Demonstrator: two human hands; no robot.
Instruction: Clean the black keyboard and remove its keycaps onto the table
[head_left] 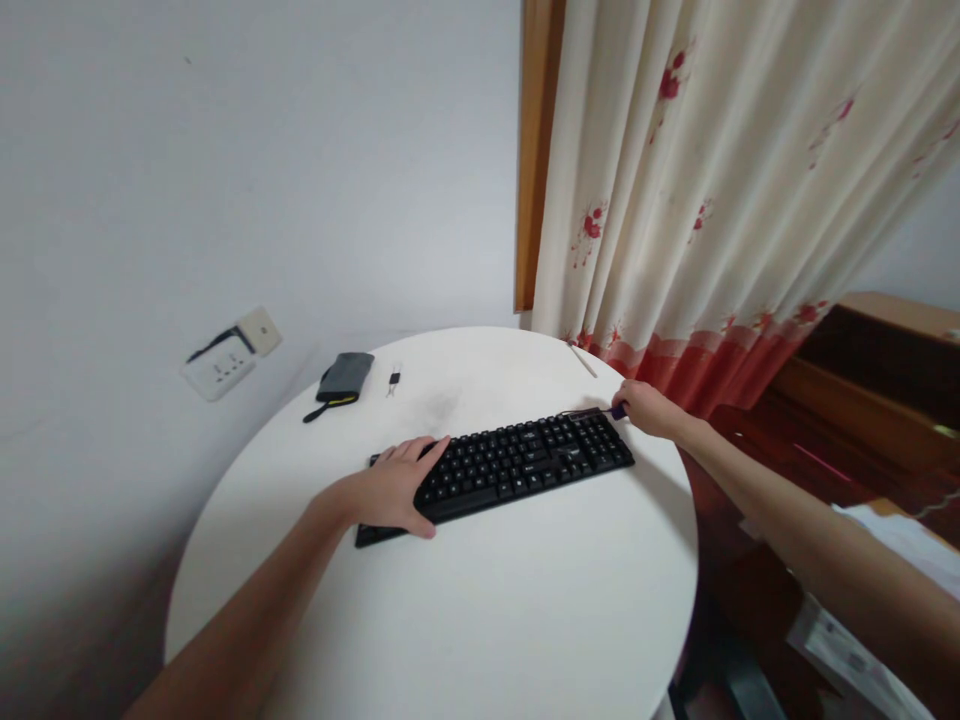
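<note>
A black computer keyboard (517, 465) lies at a slant on the round white table (480, 620). My left hand (394, 487) rests over its left end, fingers spread, thumb by the near edge; the keys beneath are hidden. Beyond the far right corner, my right hand (646, 408) is closed around a dark purple handle (618, 410). From that handle a thin dark shaft or wire reaches left along the keyboard's top edge. It is too small to tell which tool this is.
Toward the back left lie a grey pouch (349, 376) with a strap and a small dark object with thin wires (394, 379). A thin pale stick (583, 361) lies near the far right rim. Wall (337, 180) and curtain (675, 200) stand close behind the table.
</note>
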